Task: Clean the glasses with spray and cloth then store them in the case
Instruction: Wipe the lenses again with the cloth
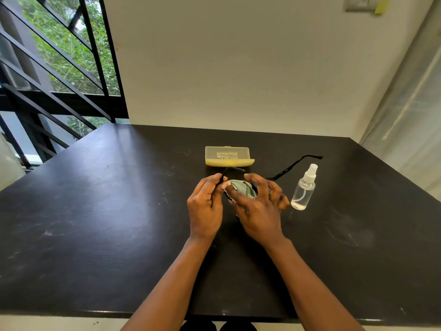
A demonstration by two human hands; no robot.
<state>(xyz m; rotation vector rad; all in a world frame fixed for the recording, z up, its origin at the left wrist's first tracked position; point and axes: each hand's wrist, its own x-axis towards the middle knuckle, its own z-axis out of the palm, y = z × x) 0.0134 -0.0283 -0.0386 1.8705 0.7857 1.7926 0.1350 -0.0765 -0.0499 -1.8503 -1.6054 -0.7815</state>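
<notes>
Two hands work together: our left hand (205, 204) pinches the thin black glasses (294, 165) while our right hand (259, 206) curls round the soft green cloth (241, 189), rubbing a lens. Next, we think, we must open the shut yellow plastic case (228, 156).

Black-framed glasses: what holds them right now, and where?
The left hand pinches the black-framed glasses at the left temple hinge; the right hand presses the grey-green cloth on a lens.
</notes>
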